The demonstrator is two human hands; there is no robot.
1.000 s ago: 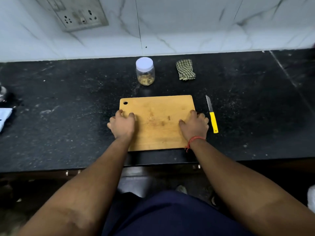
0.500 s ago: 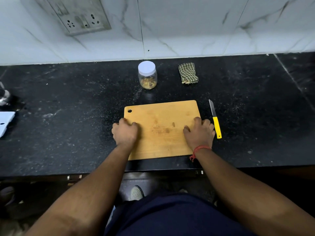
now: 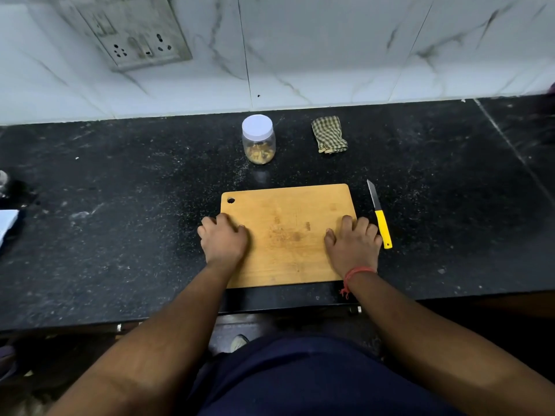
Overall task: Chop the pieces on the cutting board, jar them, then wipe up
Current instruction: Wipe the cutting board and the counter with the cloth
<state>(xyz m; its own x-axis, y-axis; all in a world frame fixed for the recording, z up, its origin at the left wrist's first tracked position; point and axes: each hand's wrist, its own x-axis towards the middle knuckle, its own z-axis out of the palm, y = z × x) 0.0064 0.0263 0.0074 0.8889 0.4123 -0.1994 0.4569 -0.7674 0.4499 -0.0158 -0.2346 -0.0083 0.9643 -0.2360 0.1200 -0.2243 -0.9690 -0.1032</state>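
My left hand (image 3: 223,241) and right hand (image 3: 353,246) rest loosely curled, holding nothing, on the bare cutting board (image 3: 288,235); I'd fetch the cloth (image 3: 329,134) next.

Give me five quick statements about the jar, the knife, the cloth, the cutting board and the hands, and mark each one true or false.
1. The jar has its white lid on. True.
2. The knife lies on the cutting board. False: it lies on the counter, right of the board.
3. Both hands rest on the board, the left hand at its left edge and the right hand at its right. True.
4. The checked cloth is spread over the board. False: it sits folded near the wall, right of the jar.
5. The right hand grips the knife. False: the knife lies beside it, not held.
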